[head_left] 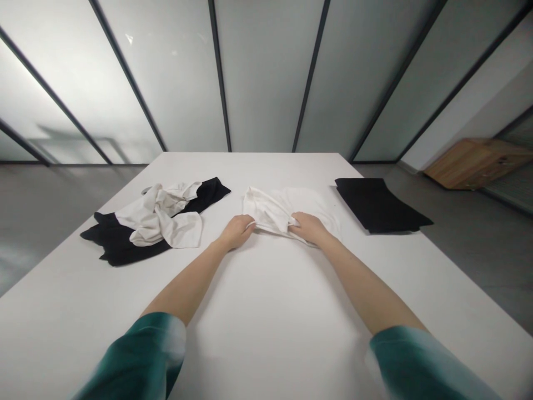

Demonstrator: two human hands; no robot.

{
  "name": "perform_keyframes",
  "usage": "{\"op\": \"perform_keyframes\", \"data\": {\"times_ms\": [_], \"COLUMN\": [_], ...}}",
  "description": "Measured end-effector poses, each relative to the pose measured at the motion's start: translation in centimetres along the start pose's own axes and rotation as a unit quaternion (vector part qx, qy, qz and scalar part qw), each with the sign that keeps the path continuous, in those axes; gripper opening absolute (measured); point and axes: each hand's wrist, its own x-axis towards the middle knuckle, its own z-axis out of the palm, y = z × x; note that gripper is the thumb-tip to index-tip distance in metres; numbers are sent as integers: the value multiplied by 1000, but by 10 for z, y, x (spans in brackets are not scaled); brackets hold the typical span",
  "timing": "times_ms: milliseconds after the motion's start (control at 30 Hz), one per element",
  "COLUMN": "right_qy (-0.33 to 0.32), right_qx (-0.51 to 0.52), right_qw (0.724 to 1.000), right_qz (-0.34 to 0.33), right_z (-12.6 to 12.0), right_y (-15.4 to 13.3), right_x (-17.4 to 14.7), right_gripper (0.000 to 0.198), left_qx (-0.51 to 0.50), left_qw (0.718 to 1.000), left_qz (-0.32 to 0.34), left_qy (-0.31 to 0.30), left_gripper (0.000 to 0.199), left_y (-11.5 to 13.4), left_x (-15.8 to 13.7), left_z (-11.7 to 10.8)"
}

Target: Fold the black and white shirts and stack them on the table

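Observation:
A white cloth garment (pixel 268 208) lies partly folded over on the table in front of me; its exact kind I cannot make out. My left hand (pixel 239 230) is closed on its near left corner. My right hand (pixel 308 228) pinches a folded edge near the middle of the same cloth, and the fingertips are partly hidden by the fabric. To the right of my right hand, the rest of the white cloth spreads flat and blends with the tabletop.
On the left of the white table (pixel 266 311) lies a crumpled white cloth (pixel 160 214) over black cloth (pixel 125 253). A flat black piece (pixel 378 205), perhaps folded fabric, sits at the right edge. Frosted glass panels (pixel 266 78) stand behind; a wooden cabinet (pixel 478 161) is at right.

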Motion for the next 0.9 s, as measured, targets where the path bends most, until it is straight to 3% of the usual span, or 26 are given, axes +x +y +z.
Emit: {"op": "perform_keyframes", "data": {"times_ms": [67, 100, 167, 233, 267, 367, 433, 467, 533, 633, 733, 800, 900], "right_qy": [47, 94, 218, 332, 367, 411, 435, 445, 462, 477, 457, 431, 369], "right_qx": [117, 202, 377, 500, 532, 550, 530, 517, 482, 384, 266, 189, 99], "right_qw": [991, 971, 886, 778, 740, 698, 686, 684, 694, 755, 832, 873, 922], "right_qz": [47, 83, 156, 188, 185, 202, 242, 258, 268, 233, 169, 127, 59], "right_z": [-1, -3, -10, -19, -23, -27, -23, -20, -14, -9, -10, -11, -14], "right_y": [3, 7, 21, 45, 59, 102, 121, 126, 125, 106, 84, 72, 60], "right_x": [5, 8, 15, 20, 20, 12, 5, 2, 0, 1, 0, -2, -5], "right_gripper": [23, 28, 36, 44, 47, 49, 51, 53, 55, 50, 39, 32, 25], "left_qx": [15, 23, 32, 23, 10, -46, -70, -71, -57, -21, 19, 39, 37], "left_qw": [1000, 999, 995, 972, 948, 850, 831, 845, 906, 988, 998, 996, 997], "left_qz": [-15, -26, -71, -151, -195, -281, -272, -252, -183, -38, 54, 64, 52], "left_qy": [5, 15, 66, 178, 252, 444, 480, 466, 376, 150, -19, -52, -42], "left_gripper": [26, 25, 24, 21, 18, 20, 26, 26, 24, 33, 54, 45, 26], "left_y": [1, 0, -7, -20, -28, -51, -56, -53, -40, -10, 12, 17, 16], "left_x": [0, 0, 0, -1, -2, -6, -8, -9, -9, -9, -8, -7, -5], "left_z": [-1, -2, -6, -11, -14, -23, -26, -25, -20, -9, 2, 6, 10]}}
